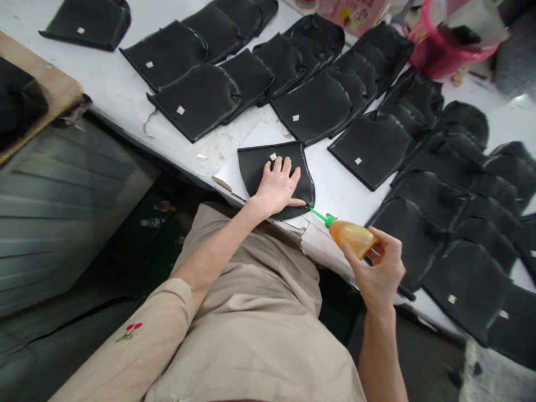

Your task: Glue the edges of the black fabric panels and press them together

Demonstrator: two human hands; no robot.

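Note:
Flat on a black shaped panel (252, 167) lies my left hand (278, 187), its fingers spread and pressing the panel to the table near its front edge. The panel has a small white sticker and a shiny line along its curved right side. My right hand (379, 265) is wrapped round a squeeze bottle (354, 237) of amber liquid with a green nozzle. The bottle is tilted, and its nozzle tip meets the panel's lower right edge, close to my left thumb. What the black panel is made for I cannot tell.
Overlapping rows of similar black panels (312, 106) cover the back and right of the white table (234, 131). A pink bucket (435, 50) stands at the back right. At left is a wooden-topped surface (54, 84) with a black item.

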